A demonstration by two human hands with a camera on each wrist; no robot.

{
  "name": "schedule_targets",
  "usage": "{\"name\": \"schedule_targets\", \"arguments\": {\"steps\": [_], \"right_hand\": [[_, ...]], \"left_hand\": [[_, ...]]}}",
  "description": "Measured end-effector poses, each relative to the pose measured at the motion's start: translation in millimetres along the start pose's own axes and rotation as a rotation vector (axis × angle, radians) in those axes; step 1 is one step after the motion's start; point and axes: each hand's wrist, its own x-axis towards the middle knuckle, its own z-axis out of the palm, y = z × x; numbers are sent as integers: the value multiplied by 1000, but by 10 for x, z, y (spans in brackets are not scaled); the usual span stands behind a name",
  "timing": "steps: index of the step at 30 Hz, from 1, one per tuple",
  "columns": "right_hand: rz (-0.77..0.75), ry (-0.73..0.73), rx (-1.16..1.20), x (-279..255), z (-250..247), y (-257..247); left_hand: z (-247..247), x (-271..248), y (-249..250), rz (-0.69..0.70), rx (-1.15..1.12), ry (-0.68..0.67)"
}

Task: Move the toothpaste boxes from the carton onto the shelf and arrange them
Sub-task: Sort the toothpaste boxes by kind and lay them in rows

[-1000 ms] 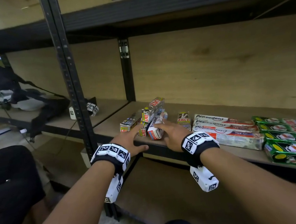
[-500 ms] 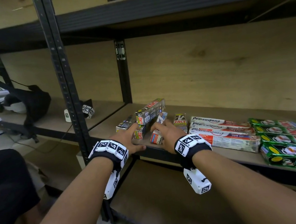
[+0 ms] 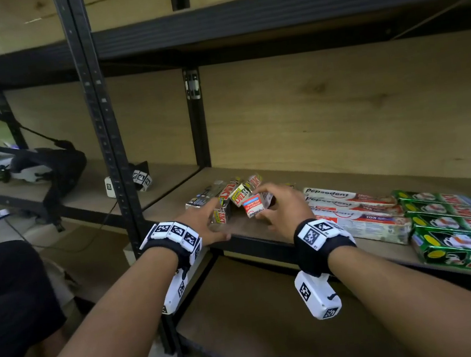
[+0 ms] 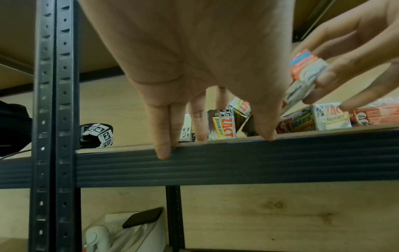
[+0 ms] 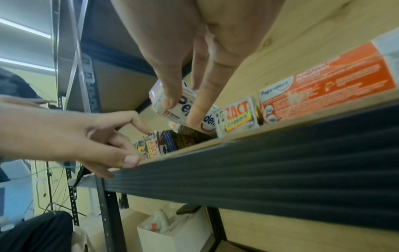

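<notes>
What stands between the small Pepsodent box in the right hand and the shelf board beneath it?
The right hand holds the small Pepsodent box tilted above the shelf board. Loose Zact boxes lie jumbled directly beneath and beside it, so no flat spot is free there.

The shelf board (image 3: pixel 377 171) is showing pale, matt wood grain with knots, and its front rail (image 4: pixel 237 163) is looking like dark ribbed metal. The perforated upright (image 4: pixel 54 102) is showing dull grey painted metal. The toothpaste boxes (image 3: pixel 352 208) are gleaming as glossy printed cardboard. The wrist bands (image 3: pixel 323 238) are appearing as black cloth carrying smooth white plastic tiles.
</notes>
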Motion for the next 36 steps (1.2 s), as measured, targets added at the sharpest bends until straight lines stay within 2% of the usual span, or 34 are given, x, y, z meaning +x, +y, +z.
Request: {"name": "schedule_targets", "arguments": {"steps": [4,6,8,11,14,17,21,26,32,36], "right_hand": [[92,30,171,-21,-261,-14],[125,57,321,-34,-395,-53],[152,82,443,-22,-517,-104],[213,97,604,32,-683,-184],[237,75,690,41,-837,-291],[217,46,697,-3,-976,-357],[252,2,723,-65,-1121,-381],[274,-75,615,-135,-1313,-265],[308,-178,377,-317,-1479,-40],[321,-241,300,-435,-1562,31]], "left_hand": [[-49,-10,34,9,41,-21],[-93,-14,94,26,115,47],[-141,-13,211,100,141,143],[-180,7,446,243,-52,259],[-226,28,726,295,-258,356],[-272,41,960,304,-406,386],[-309,63,1092,329,-475,342],[-440,29,1171,307,-584,349],[-670,-127,1428,289,-891,326],[-672,-187,1654,295,-1188,241]]}}
